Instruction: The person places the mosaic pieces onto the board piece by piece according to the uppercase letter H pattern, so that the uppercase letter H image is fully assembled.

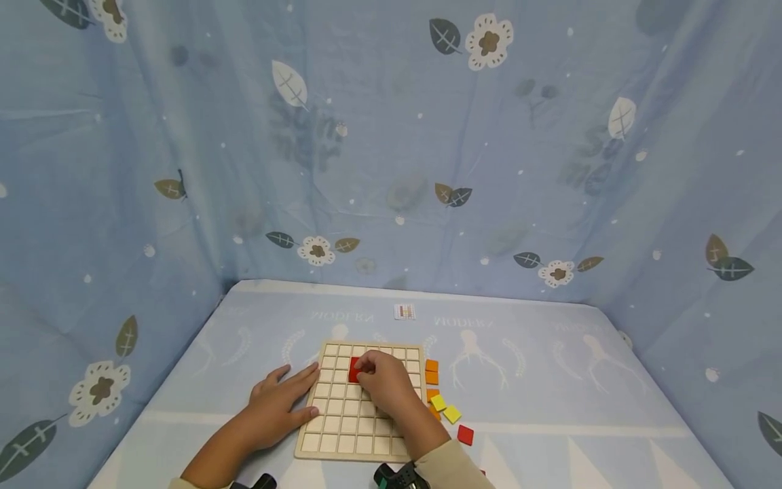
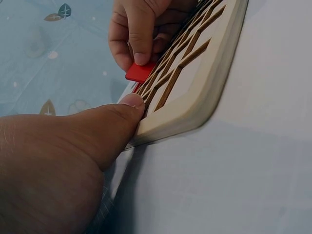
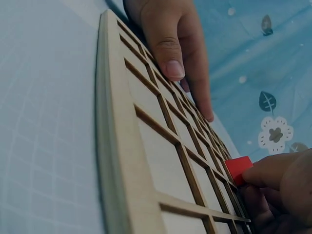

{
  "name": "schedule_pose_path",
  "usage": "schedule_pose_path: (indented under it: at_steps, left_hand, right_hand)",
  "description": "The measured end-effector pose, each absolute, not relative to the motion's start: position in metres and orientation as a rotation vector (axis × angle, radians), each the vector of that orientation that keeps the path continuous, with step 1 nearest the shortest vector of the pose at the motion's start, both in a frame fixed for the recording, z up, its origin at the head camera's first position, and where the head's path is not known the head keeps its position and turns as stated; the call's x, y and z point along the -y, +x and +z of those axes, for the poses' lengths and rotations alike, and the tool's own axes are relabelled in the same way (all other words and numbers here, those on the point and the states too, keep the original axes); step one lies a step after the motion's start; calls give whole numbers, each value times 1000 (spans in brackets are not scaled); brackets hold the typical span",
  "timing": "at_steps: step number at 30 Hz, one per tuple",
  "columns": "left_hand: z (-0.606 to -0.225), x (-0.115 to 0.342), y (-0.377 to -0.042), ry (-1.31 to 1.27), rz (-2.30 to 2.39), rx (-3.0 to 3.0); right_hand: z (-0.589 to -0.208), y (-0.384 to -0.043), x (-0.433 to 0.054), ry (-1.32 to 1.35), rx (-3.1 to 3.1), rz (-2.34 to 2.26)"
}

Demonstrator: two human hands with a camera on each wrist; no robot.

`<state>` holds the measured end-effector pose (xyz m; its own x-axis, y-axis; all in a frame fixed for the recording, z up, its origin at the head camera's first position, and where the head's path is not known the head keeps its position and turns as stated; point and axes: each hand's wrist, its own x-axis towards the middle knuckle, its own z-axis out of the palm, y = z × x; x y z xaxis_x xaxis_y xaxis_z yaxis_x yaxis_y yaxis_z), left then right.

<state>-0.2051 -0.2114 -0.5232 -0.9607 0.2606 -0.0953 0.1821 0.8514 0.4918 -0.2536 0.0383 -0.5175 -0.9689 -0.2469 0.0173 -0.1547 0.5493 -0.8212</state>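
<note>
A square wooden grid board (image 1: 345, 456) with pale cells lies on the table. Over its upper part, my right hand (image 1: 391, 388) pinches a red square tile (image 2: 140, 73) between thumb and fingers, the tile tilted close over the grid. More red shows just beneath that tile in the left wrist view, mostly hidden. My left hand (image 1: 276, 407) rests along the board's left edge with its fingers spread and extended; the thumb (image 2: 130, 101) lies on the frame near a corner. In the right wrist view the red tile sits right at the grid's far cells.
Right of the board lie loose orange tiles (image 1: 432, 377), yellow tiles (image 1: 452, 413) and a red tile (image 1: 466, 435). A small printed card (image 1: 404, 312) lies beyond the board. Patterned blue cloth (image 1: 391, 149) hangs around the table's back and sides.
</note>
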Motion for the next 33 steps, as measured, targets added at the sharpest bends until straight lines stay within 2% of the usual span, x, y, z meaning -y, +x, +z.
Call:
schedule_pose_path:
  at_steps: [21,33]
  left_hand:
    - [-523,212,-206,358,751,-2884]
    - [-524,212,-204,342,753,-2867]
  right_hand:
    - [-514,-248,-31,-511,-2945,-1001]
    - [-506,-252,-42,-540,-2814,-1083]
